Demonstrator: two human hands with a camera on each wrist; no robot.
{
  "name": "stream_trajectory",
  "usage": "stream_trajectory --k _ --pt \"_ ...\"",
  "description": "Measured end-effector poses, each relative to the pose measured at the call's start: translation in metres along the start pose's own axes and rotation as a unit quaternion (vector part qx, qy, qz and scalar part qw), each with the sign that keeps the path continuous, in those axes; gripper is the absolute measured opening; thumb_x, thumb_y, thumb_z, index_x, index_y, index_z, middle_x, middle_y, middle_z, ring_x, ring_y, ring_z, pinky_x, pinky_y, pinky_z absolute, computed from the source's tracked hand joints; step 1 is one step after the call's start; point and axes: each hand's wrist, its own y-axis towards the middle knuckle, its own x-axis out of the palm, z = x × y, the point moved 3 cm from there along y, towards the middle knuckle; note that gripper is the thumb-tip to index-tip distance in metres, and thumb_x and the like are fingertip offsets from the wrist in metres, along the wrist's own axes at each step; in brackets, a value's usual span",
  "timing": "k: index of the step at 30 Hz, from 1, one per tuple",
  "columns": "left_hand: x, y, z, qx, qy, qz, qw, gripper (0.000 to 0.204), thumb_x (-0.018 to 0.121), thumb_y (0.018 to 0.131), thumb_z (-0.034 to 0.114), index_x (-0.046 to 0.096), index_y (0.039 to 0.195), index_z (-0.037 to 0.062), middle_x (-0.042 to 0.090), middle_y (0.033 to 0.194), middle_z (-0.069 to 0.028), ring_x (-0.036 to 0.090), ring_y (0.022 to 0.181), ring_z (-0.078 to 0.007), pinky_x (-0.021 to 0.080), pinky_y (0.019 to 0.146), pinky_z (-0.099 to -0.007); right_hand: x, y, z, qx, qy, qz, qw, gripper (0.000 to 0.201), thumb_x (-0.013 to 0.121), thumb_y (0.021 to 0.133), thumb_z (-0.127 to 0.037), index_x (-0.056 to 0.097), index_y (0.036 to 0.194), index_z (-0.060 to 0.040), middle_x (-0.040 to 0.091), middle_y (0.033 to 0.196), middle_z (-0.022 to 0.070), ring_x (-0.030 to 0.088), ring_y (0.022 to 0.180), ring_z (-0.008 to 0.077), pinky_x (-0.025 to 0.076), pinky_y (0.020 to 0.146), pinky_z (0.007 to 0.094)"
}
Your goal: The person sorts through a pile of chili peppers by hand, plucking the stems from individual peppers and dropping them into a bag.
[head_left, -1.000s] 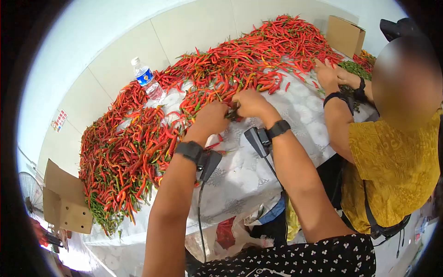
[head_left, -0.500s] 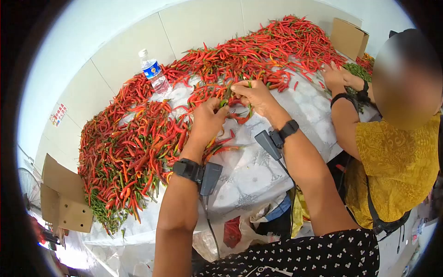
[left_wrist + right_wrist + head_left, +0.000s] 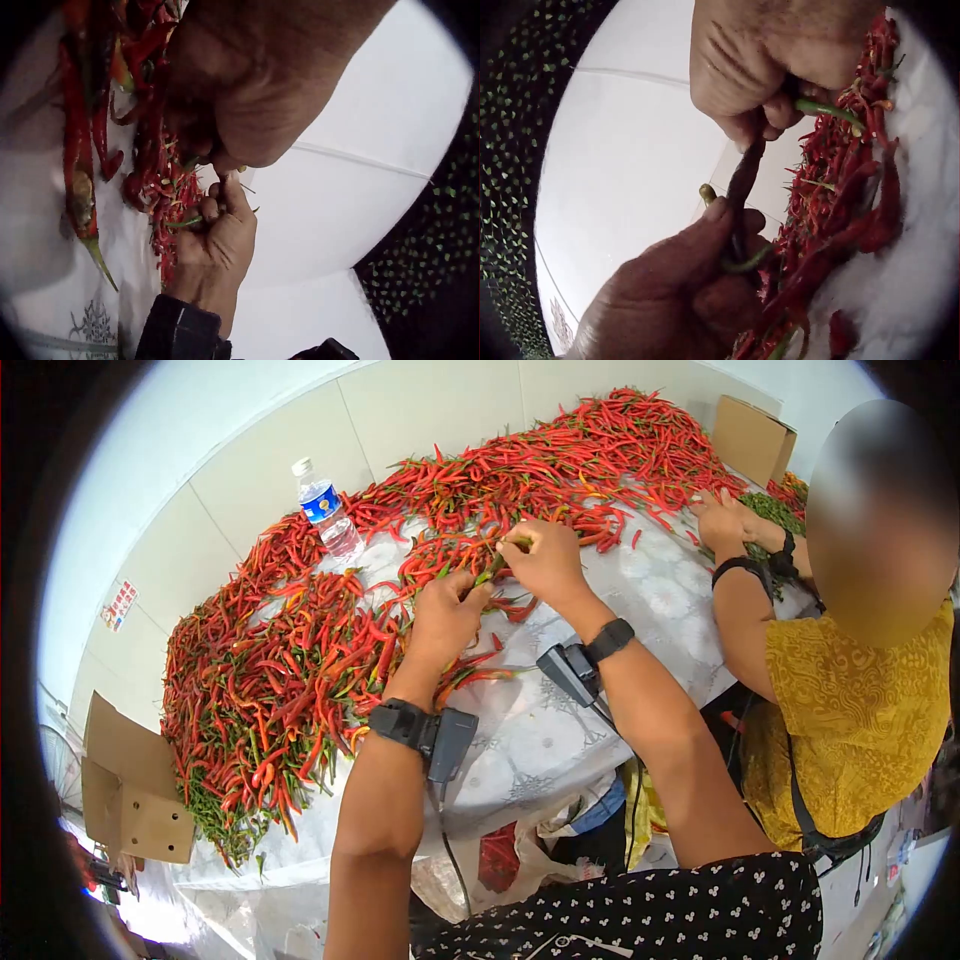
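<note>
A dark, slender chili pepper (image 3: 744, 176) stretches between both hands in the right wrist view. Its lower end is pinched by the left hand (image 3: 679, 289), thumb against curled fingers, with a greenish stem (image 3: 707, 195) sticking up beside the thumb. At the upper end the right hand (image 3: 772, 60) pinches it, and a green stem (image 3: 829, 111) pokes out from the curled fingers. In the head view, the left hand (image 3: 447, 618) and right hand (image 3: 547, 565) are just above the near edge of the red chili pile (image 3: 480, 485). The left wrist view hides most of the left fingertips.
A water bottle (image 3: 330, 518) stands among the chilies at the back. Cardboard boxes are at the left (image 3: 150, 822) and back right (image 3: 750, 442). Another person in a yellow top (image 3: 850, 710) works over green stems (image 3: 775, 515) at right. Loose chilies lie on the white tablecloth (image 3: 660, 630).
The hands, close together over a dark cluster a second ago, have parted, with the pepper visible between them. Since half a second ago, the right hand has shifted slightly left and up.
</note>
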Motion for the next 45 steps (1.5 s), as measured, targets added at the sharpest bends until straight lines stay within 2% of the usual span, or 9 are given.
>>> stream_trajectory --k 3,7,10,12,17,20,22,24,45 --pt "-0.001 0.001 0.002 0.023 0.051 0.019 0.998 0.022 0.057 0.082 0.016 0.056 0.069 -0.0013 0.054 0.058 -0.0031 0.048 0.048 -0.0073 0.039 0.045 -0.0257 0.001 -0.003 -0.006 -0.096 -0.094 0.052 0.99 0.006 0.06 0.067 -0.013 0.059 0.066 -0.0067 0.057 0.066 0.0101 0.056 0.062 0.0297 0.044 0.056 0.0397" --pt "0.0 0.003 0.0 0.045 0.042 0.042 0.997 0.023 0.058 0.08 0.017 0.056 0.067 -0.0012 0.051 0.05 -0.0058 0.047 0.043 -0.0107 0.038 0.044 -0.0283 -0.009 -0.002 -0.003 -0.078 -0.115 0.082 0.987 0.008 0.06 0.069 -0.015 0.059 0.067 -0.0065 0.057 0.067 0.0107 0.057 0.064 0.0307 0.045 0.058 0.0403" --pt "-0.003 -0.001 -0.004 -0.054 -0.127 0.01 0.99 0.022 0.055 0.085 0.022 0.058 0.073 0.0034 0.055 0.06 -0.0007 0.045 0.046 -0.0061 0.036 0.044 -0.0211 -0.021 0.007 0.021 0.039 -0.199 0.089 0.975 0.015 0.061 0.072 -0.021 0.062 0.07 -0.0066 0.06 0.07 0.0113 0.058 0.067 0.0294 0.045 0.059 0.0403" --pt "-0.003 -0.001 -0.006 -0.073 -0.177 0.014 0.981 0.021 0.054 0.086 0.023 0.057 0.076 0.0044 0.055 0.062 -0.0006 0.044 0.047 -0.0056 0.035 0.043 -0.0204 -0.02 0.009 0.037 0.172 -0.108 0.003 0.979 0.028 0.061 0.073 -0.033 0.064 0.072 -0.0058 0.061 0.068 0.0123 0.06 0.067 0.0274 0.046 0.06 0.0394" --pt "-0.004 -0.002 -0.009 -0.11 -0.295 0.023 0.949 0.02 0.049 0.089 0.023 0.054 0.082 0.0059 0.058 0.067 -0.0017 0.043 0.049 -0.0053 0.033 0.043 -0.0197 -0.041 0.017 0.097 0.21 -0.154 0.076 0.963 0.033 0.061 0.07 -0.037 0.066 0.069 -0.0051 0.062 0.061 0.0102 0.061 0.06 0.0234 0.046 0.059 0.0347" --pt "-0.004 -0.001 -0.013 -0.099 -0.282 0.019 0.954 0.021 0.05 0.088 0.021 0.056 0.085 0.0019 0.058 0.068 -0.0039 0.048 0.05 -0.0072 0.039 0.043 -0.0216 -0.041 0.016 0.121 0.27 -0.22 0.039 0.937 0.03 0.062 0.067 -0.035 0.066 0.068 -0.0057 0.062 0.063 0.0111 0.061 0.063 0.0253 0.047 0.061 0.0357" --pt "-0.001 -0.004 -0.012 -0.112 -0.276 0.011 0.954 0.022 0.049 0.089 0.021 0.056 0.083 0.0013 0.058 0.068 -0.0041 0.048 0.05 -0.0075 0.04 0.044 -0.0218 -0.036 0.018 0.111 0.288 -0.235 -0.008 0.928 0.029 0.063 0.065 -0.033 0.066 0.07 -0.0051 0.064 0.071 0.0136 0.062 0.07 0.0267 0.048 0.064 0.0371" --pt "-0.001 -0.003 -0.011 -0.094 -0.261 0.01 0.961 0.022 0.049 0.088 0.021 0.056 0.081 0.0008 0.057 0.067 -0.0034 0.048 0.049 -0.0077 0.04 0.044 -0.0221 -0.033 0.02 0.097 0.364 -0.266 -0.08 0.889 0.035 0.064 0.068 -0.032 0.064 0.093 -0.007 0.062 0.1 0.0135 0.059 0.093 0.0275 0.049 0.077 0.0386" --pt "0.006 -0.003 -0.016 -0.095 -0.198 -0.055 0.974 0.022 0.049 0.089 0.02 0.055 0.082 0.0008 0.053 0.064 -0.0029 0.048 0.049 -0.0098 0.04 0.042 -0.0253 -0.024 0.018 0.09 0.317 -0.268 -0.097 0.905 0.039 0.068 0.062 -0.032 0.064 0.087 -0.0019 0.063 0.089 0.0178 0.061 0.087 0.0307 0.048 0.074 0.0386"
